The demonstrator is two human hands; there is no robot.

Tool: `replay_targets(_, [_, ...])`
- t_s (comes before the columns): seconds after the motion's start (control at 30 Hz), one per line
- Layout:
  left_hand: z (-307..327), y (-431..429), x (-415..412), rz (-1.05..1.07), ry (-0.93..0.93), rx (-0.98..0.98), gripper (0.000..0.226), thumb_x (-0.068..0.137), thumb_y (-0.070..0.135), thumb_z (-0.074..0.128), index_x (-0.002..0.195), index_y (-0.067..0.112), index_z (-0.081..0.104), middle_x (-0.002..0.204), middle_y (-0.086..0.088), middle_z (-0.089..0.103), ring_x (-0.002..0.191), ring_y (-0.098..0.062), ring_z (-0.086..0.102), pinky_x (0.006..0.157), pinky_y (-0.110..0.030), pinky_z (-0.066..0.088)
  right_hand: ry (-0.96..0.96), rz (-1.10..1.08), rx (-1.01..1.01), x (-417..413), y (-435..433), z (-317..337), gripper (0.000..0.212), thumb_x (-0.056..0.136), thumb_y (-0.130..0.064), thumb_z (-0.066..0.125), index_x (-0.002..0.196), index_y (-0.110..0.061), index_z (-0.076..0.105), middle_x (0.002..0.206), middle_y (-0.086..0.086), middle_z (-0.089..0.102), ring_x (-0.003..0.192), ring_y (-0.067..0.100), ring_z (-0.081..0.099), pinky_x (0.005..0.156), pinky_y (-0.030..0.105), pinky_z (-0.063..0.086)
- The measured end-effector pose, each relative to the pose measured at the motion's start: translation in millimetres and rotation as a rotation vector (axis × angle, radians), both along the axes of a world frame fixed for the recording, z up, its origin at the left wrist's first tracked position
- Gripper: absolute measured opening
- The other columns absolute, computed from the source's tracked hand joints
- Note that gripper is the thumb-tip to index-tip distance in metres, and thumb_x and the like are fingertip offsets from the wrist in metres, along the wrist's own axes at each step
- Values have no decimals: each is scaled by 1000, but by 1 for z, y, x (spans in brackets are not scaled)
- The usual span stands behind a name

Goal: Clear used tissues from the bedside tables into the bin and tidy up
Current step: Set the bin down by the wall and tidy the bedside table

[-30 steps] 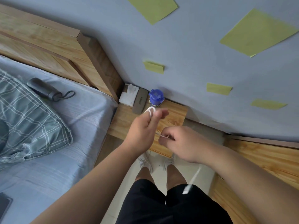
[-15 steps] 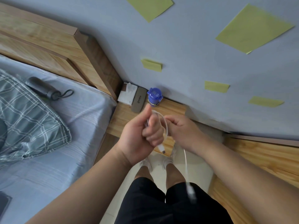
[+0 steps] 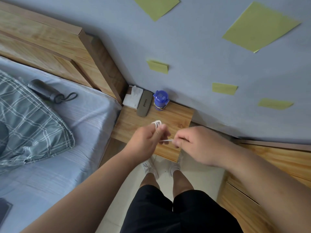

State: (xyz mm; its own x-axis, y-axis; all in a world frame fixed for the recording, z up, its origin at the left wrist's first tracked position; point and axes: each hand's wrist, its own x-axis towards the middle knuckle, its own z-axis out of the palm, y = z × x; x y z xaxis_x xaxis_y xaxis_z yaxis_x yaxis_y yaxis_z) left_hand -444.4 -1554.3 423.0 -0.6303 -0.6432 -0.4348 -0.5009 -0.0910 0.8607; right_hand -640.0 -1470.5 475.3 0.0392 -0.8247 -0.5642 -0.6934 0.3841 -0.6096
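Both hands are at frame centre, above the front edge of the bedside table (image 3: 178, 118). The left hand (image 3: 144, 142) has its fingers curled around a white cable (image 3: 156, 123); coiled loops of the cable project above the fingertips. The right hand (image 3: 196, 145) pinches a short straight run of the same cable between thumb and forefinger, with the remaining fingers curled in. The run spans the gap between the two hands.

At the rear of the table, against the wall, three items stand in a row: a tissue pack (image 3: 133, 98) at the left, next to the headboard (image 3: 70, 52); a grey case (image 3: 144, 105) touching its right side; and a blue bottle (image 3: 160, 100) just right of the case. No loose tissue can be made out on the table.

On the bed (image 3: 58, 157), at frame left, a folded umbrella (image 3: 45, 90) lies beside a plaid pillow (image 3: 25, 121).
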Motion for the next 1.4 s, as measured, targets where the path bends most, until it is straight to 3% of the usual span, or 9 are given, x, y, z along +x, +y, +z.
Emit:
replay_targets(0.1, [9, 12, -4, -97, 22, 56, 56, 102, 68, 36, 79, 30, 70, 66, 5, 67, 65, -6, 61, 71, -27, 52, -29, -14, -46, -17, -13, 11, 27, 95, -50, 60, 75, -32, 67, 59, -7, 57, 55, 7, 51, 57, 34, 44])
replay_targets(0.3, [34, 17, -17, 52, 352, 621, 71, 98, 78, 39, 58, 21, 51, 47, 5, 36, 49, -18, 38, 61, -30, 46, -325, -249, -179, -22, -28, 5, 32, 83, -49, 77, 73, -20, 70, 55, -13, 51, 51, 2, 40, 51, 15, 35])
replay_targets(0.47, [39, 19, -28, 401, 581, 1011, 69, 101, 69, 37, 48, 24, 44, 33, 11, 29, 38, -14, 13, 39, -25, 19, -770, -649, -83, 18, -15, -16, 37, 90, -49, 66, 97, -14, 79, 79, 11, 72, 66, 17, 66, 58, 29, 56])
replay_targets(0.63, [34, 12, -26, 614, 579, 1112, 61, 98, 54, 50, 49, 26, 27, 34, 8, 19, 36, -13, 13, 38, -23, 17, -671, -685, -14, 35, 4, -26, 44, 93, -56, 56, 93, -16, 76, 75, 22, 63, 69, 23, 61, 61, 49, 53])
replay_targets(0.83, [29, 15, -23, 496, 553, 1058, 53, 100, 27, 56, 55, 25, 27, 35, 7, 37, 32, -8, 38, 40, -22, 40, -893, -780, -23, 35, 14, -29, 19, 97, -18, 66, 115, -14, 69, 97, 10, 74, 89, 27, 71, 83, 43, 60])
replay_targets(1.03, [40, 10, -33, 392, 387, 801, 49, 104, 35, 60, 58, 18, 57, 48, -6, 57, 43, -20, 51, 52, -29, 50, -881, -785, -197, 47, 10, -23, 15, 107, -7, 50, 102, -10, 64, 67, -5, 62, 62, 13, 58, 62, 24, 50])
replay_targets(1.13, [44, 10, -35, 318, 244, 493, 49, 103, 44, 61, 60, 20, 61, 54, -10, 64, 49, -27, 57, 56, -36, 55, -850, -795, -235, 50, 10, -25, 16, 108, -9, 49, 97, -4, 58, 63, -3, 50, 60, 17, 49, 58, 31, 47])
replay_targets(1.27, [45, 19, -37, 264, 91, 211, 54, 100, 51, 60, 57, 19, 62, 56, -4, 68, 55, -21, 65, 62, -38, 59, -929, -817, -187, 47, 7, -22, 27, 103, -19, 51, 80, -26, 63, 65, 0, 51, 60, 18, 50, 58, 28, 48])
replay_targets(1.4, [38, 7, -25, 178, -36, -26, 61, 99, 63, 57, 69, 11, 62, 61, 10, 57, 56, -2, 51, 56, -13, 43, -605, -724, -159, 38, 13, -28, 16, 98, -34, 51, 99, -38, 66, 89, -2, 69, 82, 18, 64, 76, 34, 53])
